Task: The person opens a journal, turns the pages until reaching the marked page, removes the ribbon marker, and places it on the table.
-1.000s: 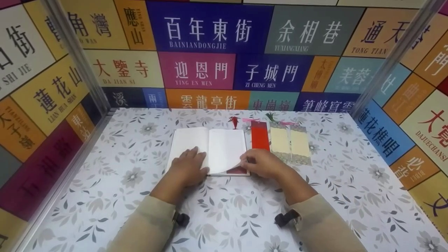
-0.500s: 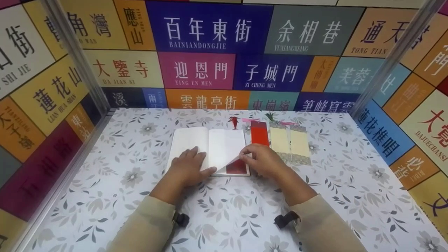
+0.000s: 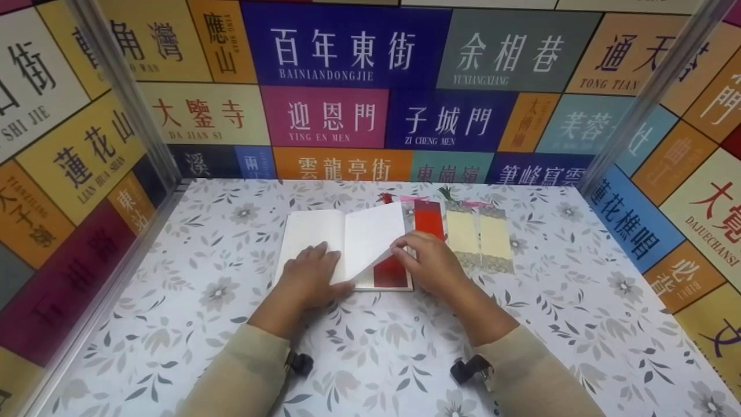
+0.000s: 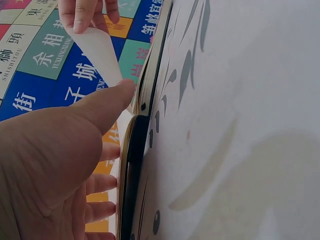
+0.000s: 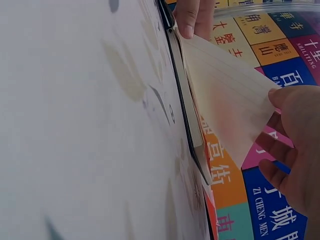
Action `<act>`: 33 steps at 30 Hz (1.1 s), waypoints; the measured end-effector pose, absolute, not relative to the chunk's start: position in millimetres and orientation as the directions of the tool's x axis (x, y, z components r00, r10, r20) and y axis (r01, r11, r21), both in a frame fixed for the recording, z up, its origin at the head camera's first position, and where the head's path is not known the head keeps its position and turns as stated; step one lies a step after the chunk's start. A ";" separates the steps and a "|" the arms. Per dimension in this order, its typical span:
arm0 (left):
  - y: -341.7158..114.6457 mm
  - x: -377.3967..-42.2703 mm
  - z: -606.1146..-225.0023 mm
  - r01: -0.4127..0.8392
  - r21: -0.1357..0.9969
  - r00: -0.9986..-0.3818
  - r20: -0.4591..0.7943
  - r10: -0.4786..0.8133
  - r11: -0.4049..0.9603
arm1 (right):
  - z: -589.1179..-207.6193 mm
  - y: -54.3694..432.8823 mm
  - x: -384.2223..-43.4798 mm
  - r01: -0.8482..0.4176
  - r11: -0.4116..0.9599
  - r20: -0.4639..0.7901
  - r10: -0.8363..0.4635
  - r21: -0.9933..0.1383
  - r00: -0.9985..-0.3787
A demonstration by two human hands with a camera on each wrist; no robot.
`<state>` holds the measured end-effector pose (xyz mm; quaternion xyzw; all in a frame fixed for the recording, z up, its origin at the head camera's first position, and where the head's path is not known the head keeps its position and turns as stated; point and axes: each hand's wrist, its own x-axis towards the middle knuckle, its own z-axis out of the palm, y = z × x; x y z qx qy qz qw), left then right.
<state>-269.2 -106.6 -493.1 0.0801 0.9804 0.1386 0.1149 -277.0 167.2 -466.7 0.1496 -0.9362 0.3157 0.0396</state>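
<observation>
An open notebook (image 3: 312, 225) lies on the table with blank white pages. My left hand (image 3: 311, 275) rests on its left page, fingers spread and thumb at the lower end of the fold. Between thumb and fingers, my right hand (image 3: 434, 260) pinches the edge of the right-hand page (image 3: 370, 234), which rises at a slant. Beneath that page a red bookmark (image 3: 391, 274) shows inside the book, its upper part hidden. In the right wrist view the lifted sheet (image 5: 227, 82) stretches from the left thumb to the right thumb.
Right of the notebook lie another red bookmark (image 3: 429, 219) and two cream bookmarks, the nearer (image 3: 461, 229) and the outer (image 3: 494, 234), with pink and green tassels (image 3: 445, 193). A red tassel (image 3: 385, 198) pokes out behind the book. Sign-printed panels (image 3: 330, 116) enclose the floral tabletop (image 3: 220, 292).
My right hand has lifted the page higher and moved slightly left and away from me, uncovering more of the red bookmark beneath. The left hand has stayed on the left page.
</observation>
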 end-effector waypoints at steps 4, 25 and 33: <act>-106.6 -268.4 -493.5 0.142 0.284 -0.963 -0.184 0.199 0.948 | -465.9 166.6 -276.6 -0.321 0.750 0.186 -0.262 -0.578 -0.947; -107.5 -268.8 -489.7 0.158 0.316 -0.967 -0.141 0.211 0.935 | -468.0 168.2 -276.1 -0.324 0.724 0.197 -0.258 -0.609 -0.946; -108.6 -272.8 -486.5 0.079 0.421 -0.991 -0.068 0.118 0.903 | -470.9 169.7 -278.2 -0.351 0.716 0.207 -0.284 -0.604 -0.936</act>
